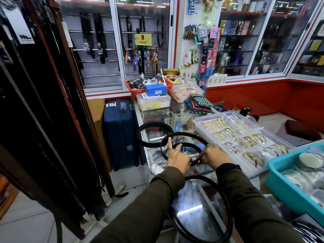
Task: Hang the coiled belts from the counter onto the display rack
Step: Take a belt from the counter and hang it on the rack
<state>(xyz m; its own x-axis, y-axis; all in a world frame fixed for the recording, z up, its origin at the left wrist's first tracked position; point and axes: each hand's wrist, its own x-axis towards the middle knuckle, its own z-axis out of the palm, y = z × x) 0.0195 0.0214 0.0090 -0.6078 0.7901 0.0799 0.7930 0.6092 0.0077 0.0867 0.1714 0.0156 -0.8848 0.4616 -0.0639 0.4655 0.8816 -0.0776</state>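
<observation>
Three coiled black belts lie on the glass counter (189, 204). The middle belt (185, 135) is gripped at its near end by both hands: my left hand (177, 158) pinches it with the index finger sticking up, my right hand (214, 156) closes on it beside the buckle end. Another coiled belt (154, 126) rests further back on the left edge. A large coiled belt (226, 206) lies close to me, under my forearms. The display rack (40, 120) with many dark hanging belts stands at the left.
A clear tray of gold bangles (243, 135) sits right of my hands, a turquoise tray (289, 188) at the near right. A red basket (135, 86), boxes and cloth crowd the counter's far end. A blue suitcase (121, 132) stands on the floor between counter and rack.
</observation>
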